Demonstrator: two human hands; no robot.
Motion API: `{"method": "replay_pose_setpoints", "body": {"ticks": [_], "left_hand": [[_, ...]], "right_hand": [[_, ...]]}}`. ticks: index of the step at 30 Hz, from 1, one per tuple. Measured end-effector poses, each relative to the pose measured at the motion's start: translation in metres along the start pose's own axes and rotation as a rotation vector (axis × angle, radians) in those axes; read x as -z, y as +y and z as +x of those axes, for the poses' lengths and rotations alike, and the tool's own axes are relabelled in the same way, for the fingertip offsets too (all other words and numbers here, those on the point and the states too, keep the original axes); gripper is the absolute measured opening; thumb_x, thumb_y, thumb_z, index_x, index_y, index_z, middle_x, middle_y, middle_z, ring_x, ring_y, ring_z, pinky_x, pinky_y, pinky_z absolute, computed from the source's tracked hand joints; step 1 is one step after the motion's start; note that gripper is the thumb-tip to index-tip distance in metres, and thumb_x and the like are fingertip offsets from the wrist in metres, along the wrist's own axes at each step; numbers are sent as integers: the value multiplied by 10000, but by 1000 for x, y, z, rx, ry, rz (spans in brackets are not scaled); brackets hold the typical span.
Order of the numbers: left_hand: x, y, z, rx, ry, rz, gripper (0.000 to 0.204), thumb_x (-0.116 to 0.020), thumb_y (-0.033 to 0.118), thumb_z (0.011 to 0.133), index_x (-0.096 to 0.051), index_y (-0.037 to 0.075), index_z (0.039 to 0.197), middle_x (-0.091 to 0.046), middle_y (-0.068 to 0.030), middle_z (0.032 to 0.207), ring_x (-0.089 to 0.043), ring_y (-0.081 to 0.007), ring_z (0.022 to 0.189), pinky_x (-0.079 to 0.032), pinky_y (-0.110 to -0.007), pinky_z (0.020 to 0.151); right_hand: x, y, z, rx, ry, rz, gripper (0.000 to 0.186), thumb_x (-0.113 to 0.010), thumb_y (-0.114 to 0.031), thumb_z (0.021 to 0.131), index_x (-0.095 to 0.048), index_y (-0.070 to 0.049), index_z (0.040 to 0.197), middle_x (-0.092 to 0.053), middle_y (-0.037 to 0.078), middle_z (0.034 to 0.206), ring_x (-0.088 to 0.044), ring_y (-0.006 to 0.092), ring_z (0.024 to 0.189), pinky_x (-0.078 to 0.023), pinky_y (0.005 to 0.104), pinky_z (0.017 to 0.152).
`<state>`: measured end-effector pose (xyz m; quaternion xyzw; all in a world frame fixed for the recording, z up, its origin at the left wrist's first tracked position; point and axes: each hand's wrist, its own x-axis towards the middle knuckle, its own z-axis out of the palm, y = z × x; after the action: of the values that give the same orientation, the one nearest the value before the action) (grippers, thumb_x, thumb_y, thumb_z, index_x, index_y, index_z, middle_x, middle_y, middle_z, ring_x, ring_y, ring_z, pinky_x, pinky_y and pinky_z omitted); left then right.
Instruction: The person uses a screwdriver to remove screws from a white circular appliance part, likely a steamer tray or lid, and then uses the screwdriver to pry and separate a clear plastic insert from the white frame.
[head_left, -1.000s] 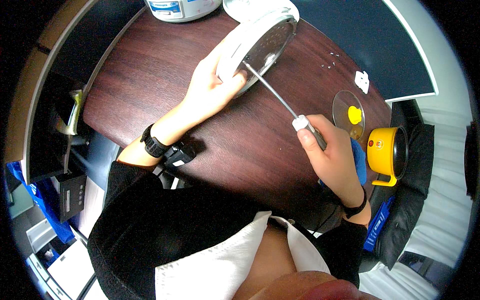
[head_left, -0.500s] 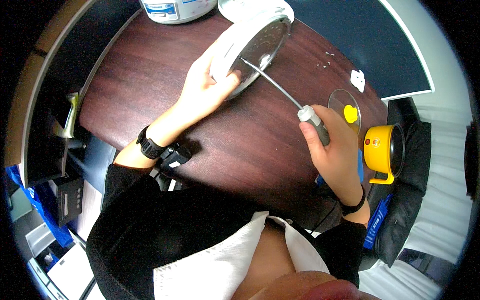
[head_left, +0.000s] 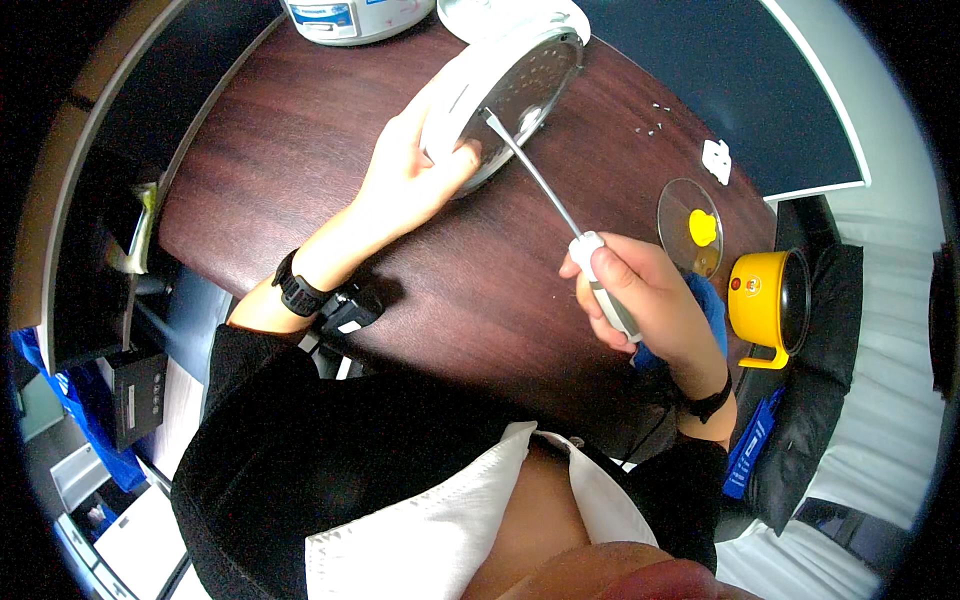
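Observation:
A round white lid (head_left: 530, 85) with a shiny metal inner face is tilted up over the table. My left hand (head_left: 405, 175) grips its near left rim, thumb on the metal side and the other fingers hidden behind. In my right hand (head_left: 645, 295) is a screwdriver (head_left: 545, 185) with a long steel shaft and a white and grey handle. Its tip meets the metal face close to the left edge; whether it sits on a screw is too small to tell. The right fingers and thumb wrap loosely round the handle.
A white container (head_left: 360, 25) and a white round piece (head_left: 475, 15) stand at the far edge. To the right are a glass lid (head_left: 680, 215) with a yellow knob, a yellow pot (head_left: 755, 295), a white bracket-like piece (head_left: 716, 160) and small white scraps. A black device (head_left: 350, 310) lies near my left forearm.
My right hand has shifted its grip on the screwdriver, and the handle has swung left and nearer to me. The tip stays near the lid's left edge; the left hand barely moves.

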<state>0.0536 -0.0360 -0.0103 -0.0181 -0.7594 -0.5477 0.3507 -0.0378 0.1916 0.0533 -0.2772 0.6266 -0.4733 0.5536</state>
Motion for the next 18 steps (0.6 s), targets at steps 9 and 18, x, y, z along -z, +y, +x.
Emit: {"method": "replay_pose_setpoints", "body": {"ticks": [9,18], "left_hand": [[-3,7,0,2,-58,-13,580,-566,43,767,-371,5,1313,-473,-135,1273,-438,-189,1166,-320,-318,993],[5,13,4,164,-15,-134,613,-629,52,728,-406,19,1299,-548,-29,1105,-493,-76,926,-414,-236,811]], "right_hand": [[14,-2,-2,12,118,-397,238,-556,-283,870,-553,-50,820,-488,26,541,-482,135,435,-365,267,413],[55,-43,15,810,718,-1285,236,-697,-244,723,-547,-62,737,-539,128,677,-557,298,622,-434,356,564]]}}
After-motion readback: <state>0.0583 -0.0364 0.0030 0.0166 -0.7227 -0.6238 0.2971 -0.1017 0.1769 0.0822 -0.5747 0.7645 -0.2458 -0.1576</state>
